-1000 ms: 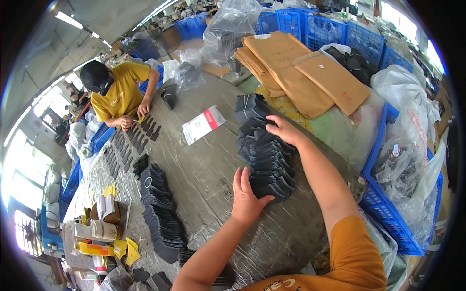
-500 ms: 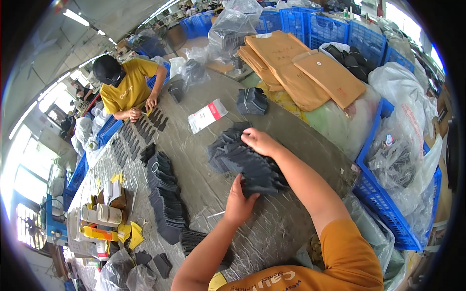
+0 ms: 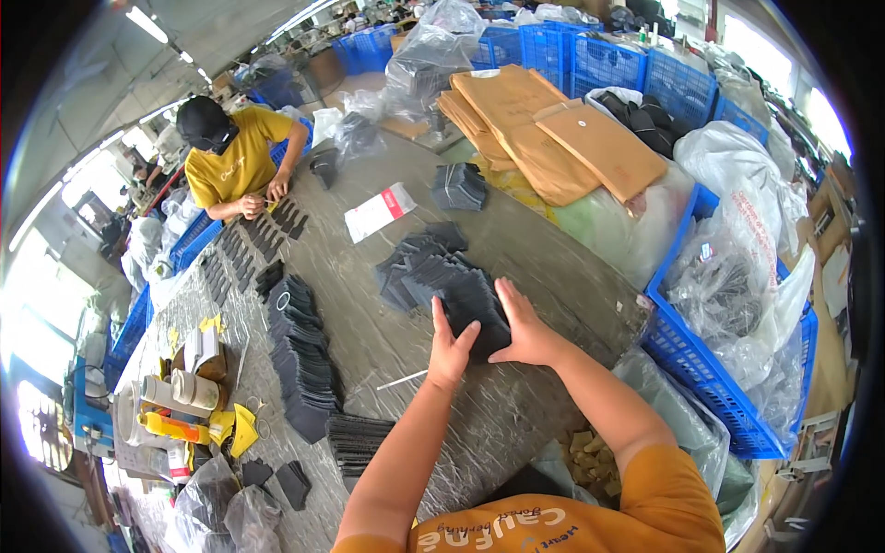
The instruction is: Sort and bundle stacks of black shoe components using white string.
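A fanned pile of dark grey fabric pieces (image 3: pixel 454 288) lies on the table before me, its near end between my two hands. My left hand (image 3: pixel 450 350) presses its left near edge, thumb stretched across towards the right. Along the right side, my right hand (image 3: pixel 530 332) holds the pile with its fingers pointing away from me. The palms face each other, and the fingertips at the pile's sides are partly hidden. More loose dark pieces spread out at the pile's far left end.
To the left runs a long row of dark pieces (image 3: pixel 302 359). A tied bundle (image 3: pixel 458 187) and white-red packet (image 3: pixel 380 212) lie farther off. Beyond is a co-worker in yellow (image 3: pixel 241 161). Brown paper packages (image 3: pixel 525 129) and a blue crate (image 3: pixel 719 378) stand right; cups (image 3: pixel 189 392) left.
My right hand has come from the pile's far top down to its near right side. My left hand stays at the near left edge. The view has shifted slightly.
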Tool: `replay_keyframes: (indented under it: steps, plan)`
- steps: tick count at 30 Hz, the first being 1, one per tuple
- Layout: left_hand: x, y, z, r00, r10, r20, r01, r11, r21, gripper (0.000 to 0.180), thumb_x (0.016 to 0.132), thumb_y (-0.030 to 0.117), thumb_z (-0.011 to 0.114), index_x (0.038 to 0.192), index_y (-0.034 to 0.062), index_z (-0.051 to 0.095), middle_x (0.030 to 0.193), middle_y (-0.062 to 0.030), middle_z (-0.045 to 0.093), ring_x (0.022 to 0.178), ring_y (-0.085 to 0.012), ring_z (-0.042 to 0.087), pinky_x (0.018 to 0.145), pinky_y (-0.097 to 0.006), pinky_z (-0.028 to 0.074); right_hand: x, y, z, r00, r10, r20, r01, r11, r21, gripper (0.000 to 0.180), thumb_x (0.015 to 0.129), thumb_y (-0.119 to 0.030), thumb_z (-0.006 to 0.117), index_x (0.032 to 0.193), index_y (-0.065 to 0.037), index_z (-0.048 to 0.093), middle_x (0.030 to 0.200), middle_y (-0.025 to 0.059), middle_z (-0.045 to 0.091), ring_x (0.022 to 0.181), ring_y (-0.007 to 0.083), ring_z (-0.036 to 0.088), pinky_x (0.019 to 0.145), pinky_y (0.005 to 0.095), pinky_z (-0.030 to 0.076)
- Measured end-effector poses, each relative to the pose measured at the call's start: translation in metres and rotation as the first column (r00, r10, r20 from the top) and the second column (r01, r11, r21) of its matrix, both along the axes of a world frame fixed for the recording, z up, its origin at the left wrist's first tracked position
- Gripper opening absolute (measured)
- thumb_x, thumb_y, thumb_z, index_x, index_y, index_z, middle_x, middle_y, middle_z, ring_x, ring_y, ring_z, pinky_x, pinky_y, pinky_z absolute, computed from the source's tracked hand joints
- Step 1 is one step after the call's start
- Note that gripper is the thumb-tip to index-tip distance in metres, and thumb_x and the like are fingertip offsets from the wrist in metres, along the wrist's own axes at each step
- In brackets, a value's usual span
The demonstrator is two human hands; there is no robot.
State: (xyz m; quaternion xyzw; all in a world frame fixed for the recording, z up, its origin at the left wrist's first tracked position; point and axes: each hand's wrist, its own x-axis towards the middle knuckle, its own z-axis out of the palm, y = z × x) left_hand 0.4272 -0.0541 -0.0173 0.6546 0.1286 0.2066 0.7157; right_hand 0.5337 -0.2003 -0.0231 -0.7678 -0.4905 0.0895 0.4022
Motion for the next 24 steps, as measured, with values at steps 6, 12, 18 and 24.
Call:
replay_keyframes:
  steps: [6, 12, 18, 24]
  plan:
    - [0.006, -0.003, 0.003, 0.994, 0.111, 0.000, -0.111, 0.994, -0.009, 0.084, 0.088, 0.027, 0.063, 0.144, -0.0037, 0.010, 0.148, -0.0221, 0.021, 0.135, -0.0278, 0.025, 0.110, -0.035, 0.023, 0.006, 0.010, 0.004, 0.998, -0.012, 0.068, 0.017, 0.997, -0.072, 0.128, 0.055, -0.033, 0.086, 0.147, -0.009, 0.001, 0.148, 0.0268, 0.011, 0.139, 0.0429, 0.010, 0.110, 0.0551, 0.013]
    - [0.002, -0.002, -0.002, 0.987, 0.155, 0.044, -0.140, 0.959, -0.248, 0.078, 0.089, 0.030, 0.062, 0.143, -0.0036, 0.017, 0.146, -0.0212, 0.025, 0.134, -0.0279, 0.027, 0.109, -0.035, 0.024, 0.010, 0.010, 0.001, 0.992, 0.062, -0.106, -0.048, 0.991, 0.123, 0.131, 0.049, -0.027, 0.090, 0.148, -0.011, 0.005, 0.147, 0.0265, 0.014, 0.136, 0.0416, 0.017, 0.110, 0.0484, 0.022]
    - [0.014, 0.008, -0.010, 0.974, 0.218, -0.058, -0.223, 0.972, -0.080, 0.073, 0.091, 0.038, 0.056, 0.142, -0.0035, 0.023, 0.144, -0.0188, 0.029, 0.133, -0.0256, 0.029, 0.109, -0.034, 0.024, 0.015, 0.026, 0.020, 0.993, -0.031, 0.118, 0.056, 0.975, -0.214, 0.130, 0.047, -0.028, 0.091, 0.147, -0.012, 0.008, 0.145, 0.0255, 0.017, 0.134, 0.0430, 0.020, 0.109, 0.0474, 0.025]
    - [0.006, -0.001, 0.003, 0.984, 0.159, -0.079, -0.176, 0.942, -0.286, 0.067, 0.093, 0.041, 0.050, 0.142, 0.0011, 0.027, 0.144, -0.0163, 0.032, 0.132, -0.0266, 0.032, 0.109, -0.037, 0.025, 0.001, 0.011, 0.008, 0.984, -0.014, 0.178, 0.006, 0.999, 0.043, 0.131, 0.046, -0.026, 0.091, 0.147, -0.011, 0.009, 0.129, 0.0218, 0.035, 0.123, 0.0410, 0.033, 0.105, 0.0451, 0.030]
